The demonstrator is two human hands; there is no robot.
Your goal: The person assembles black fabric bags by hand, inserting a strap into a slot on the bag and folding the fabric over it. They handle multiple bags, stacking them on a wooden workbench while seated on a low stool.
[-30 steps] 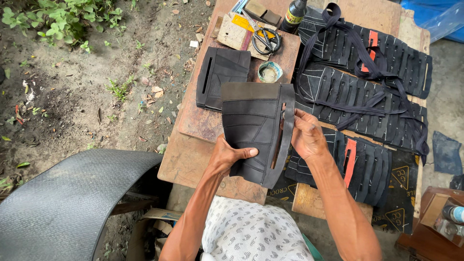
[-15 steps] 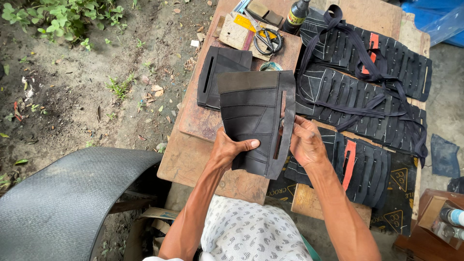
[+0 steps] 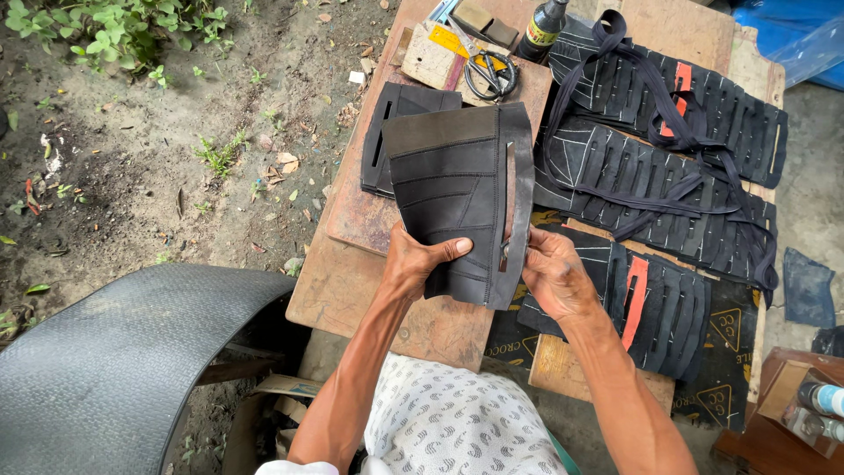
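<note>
Left hand (image 3: 420, 264) and right hand (image 3: 552, 274) grip black rubber sheet (image 3: 457, 198) over table (image 3: 369, 290); scissors (image 3: 488, 70) at 12 o'clock.

Bare wooden bench (image 3: 352, 290) lies free leftward; scissors (image 3: 489, 72) and slotted rubber mats (image 3: 651, 167) crowd ahead and right.

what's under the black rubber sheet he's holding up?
Behind the held rubber sheet a second black slotted piece lies on the wooden bench, its left part showing. The left hand and right hand grip the sheet's lower edge. Whatever lies directly beneath is hidden.
</note>
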